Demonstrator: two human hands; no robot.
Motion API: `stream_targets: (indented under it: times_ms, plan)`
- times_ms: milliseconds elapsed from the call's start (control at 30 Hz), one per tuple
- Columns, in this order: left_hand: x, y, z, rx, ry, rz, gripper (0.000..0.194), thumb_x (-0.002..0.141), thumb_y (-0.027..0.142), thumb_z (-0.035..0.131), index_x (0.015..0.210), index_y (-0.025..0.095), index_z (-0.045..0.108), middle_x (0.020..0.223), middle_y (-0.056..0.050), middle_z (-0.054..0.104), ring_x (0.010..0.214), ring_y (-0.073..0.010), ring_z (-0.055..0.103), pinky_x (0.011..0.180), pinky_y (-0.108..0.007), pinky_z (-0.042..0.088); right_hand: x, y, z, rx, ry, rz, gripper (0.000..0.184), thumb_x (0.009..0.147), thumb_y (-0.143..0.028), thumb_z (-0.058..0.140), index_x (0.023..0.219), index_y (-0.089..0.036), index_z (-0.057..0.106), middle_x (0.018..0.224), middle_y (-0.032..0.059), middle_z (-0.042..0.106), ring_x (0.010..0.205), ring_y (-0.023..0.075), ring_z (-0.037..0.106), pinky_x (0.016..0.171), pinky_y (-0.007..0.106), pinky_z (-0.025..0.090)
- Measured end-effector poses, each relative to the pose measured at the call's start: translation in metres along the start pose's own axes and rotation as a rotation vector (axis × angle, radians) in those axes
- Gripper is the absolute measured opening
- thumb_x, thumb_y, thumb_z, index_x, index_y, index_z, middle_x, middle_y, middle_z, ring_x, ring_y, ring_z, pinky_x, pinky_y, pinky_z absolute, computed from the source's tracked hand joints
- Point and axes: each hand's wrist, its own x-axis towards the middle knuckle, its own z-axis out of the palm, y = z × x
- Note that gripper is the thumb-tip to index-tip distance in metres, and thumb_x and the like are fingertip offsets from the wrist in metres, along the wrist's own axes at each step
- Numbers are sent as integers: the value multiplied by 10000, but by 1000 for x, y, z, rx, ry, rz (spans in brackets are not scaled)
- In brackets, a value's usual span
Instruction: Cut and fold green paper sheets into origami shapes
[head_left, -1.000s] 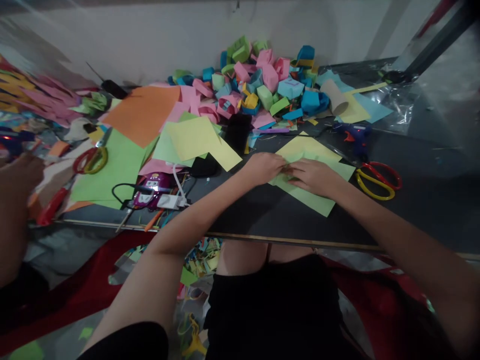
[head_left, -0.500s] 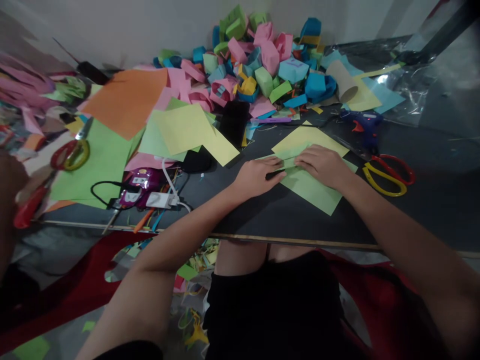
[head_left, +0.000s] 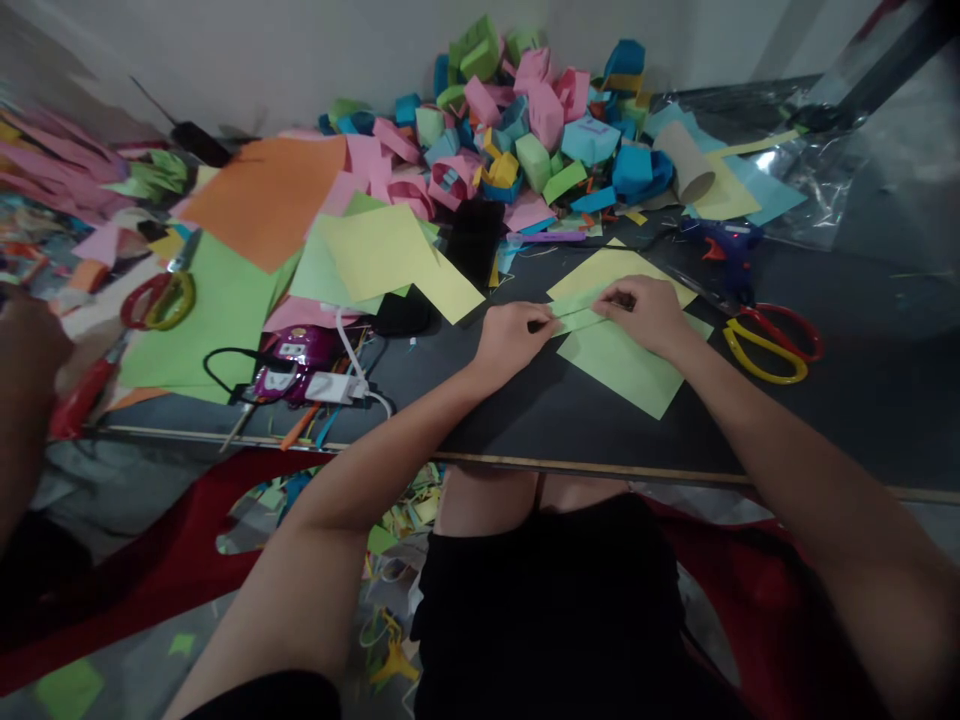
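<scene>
A narrow folded strip of light green paper (head_left: 576, 318) stretches between my two hands. My left hand (head_left: 514, 340) pinches its left end with thumb and fingers. At the other end, my right hand (head_left: 641, 310) grips the strip between thumb and fingertips. Beneath lies a light green paper sheet (head_left: 630, 370), flat on the dark table, with a yellow paper sheet (head_left: 619, 265) behind it. Just right of my right hand rest scissors (head_left: 772, 345) with one red and one yellow handle loop. My palms hide part of the sheets.
A heap of folded colored paper pieces (head_left: 525, 130) stands against the wall. A blue glue gun (head_left: 724, 250) lies at right, near a cardboard tube (head_left: 684, 165). Left are an orange sheet (head_left: 270, 200), a purple power strip (head_left: 296, 365) and another person's hand (head_left: 30, 345).
My hands have gone from close together, to flat on the paper, to pinching the strip's two ends apart. The folded strip now shows between them. The camera view has shifted slightly.
</scene>
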Motion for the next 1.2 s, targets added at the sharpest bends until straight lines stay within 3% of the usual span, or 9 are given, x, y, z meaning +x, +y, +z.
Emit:
stream_targets:
  times_ms: [233,467,567,667,767,900,1000,1100,1200]
  plan:
    - [3,1,3,71,-11,-52,178,890,233,698,735,225,783,949,-27,830,918,-192,777,848,-300,598,3,-1,8,-42,21,-40,232,945,-419,605,782,-254,591,827,92,664,811,268,591,791,450,468]
    - [-1,0,6,235,-44,-63,250,976,327,605,840,219,786,962,-61,812,903,-220,753,845,-356,593,3,14,18,-55,82,-193,298,1009,-486,488,900,-269,660,870,117,685,864,305,617,841,517,503]
    - [-5,-3,8,285,-19,9,263,1009,355,564,1017,216,787,1004,-79,800,922,-208,738,831,-330,596,5,21,23,-66,102,-214,352,1021,-524,460,967,-263,691,885,125,687,886,311,621,847,517,511]
    - [-8,-2,8,371,-37,48,336,1032,314,508,1285,237,716,1203,-92,771,964,-203,736,813,-316,607,6,24,27,-73,97,-203,385,1033,-536,440,1027,-254,702,902,125,681,901,308,626,866,517,510]
    - [-10,3,5,470,-117,59,401,1014,197,450,1318,229,710,1330,-107,728,941,-208,751,800,-325,620,1,14,23,-119,108,-186,398,1045,-534,423,1109,-244,688,971,134,687,961,326,626,902,536,499]
    - [-17,14,-1,546,-240,139,485,1001,113,360,1373,143,669,1409,-140,688,1147,-246,730,1042,-381,572,-13,-14,13,-327,136,-149,395,1058,-452,416,1213,-191,668,1181,199,682,1158,416,595,963,607,456]
    - [-29,21,-5,574,-269,162,497,1046,258,382,1468,83,580,1524,-180,592,1441,-337,544,1245,-500,397,-16,-27,9,-367,117,-256,393,1057,-311,387,1360,-229,623,1440,171,623,1292,417,554,1021,620,443]
    - [-39,24,-9,582,-294,109,635,1046,447,437,1560,74,466,1599,-204,500,1546,-379,397,1280,-542,326,-10,-24,9,-390,-24,-366,477,1025,-165,352,1418,-245,610,1579,91,558,1366,362,547,1048,591,478]
    - [-42,26,-12,580,-371,98,693,1047,479,432,1577,32,423,1621,-234,453,1542,-356,412,1296,-497,311,-3,-15,9,-409,-157,-373,528,992,-102,367,1465,-160,595,1524,115,612,1349,337,593,1072,563,501]
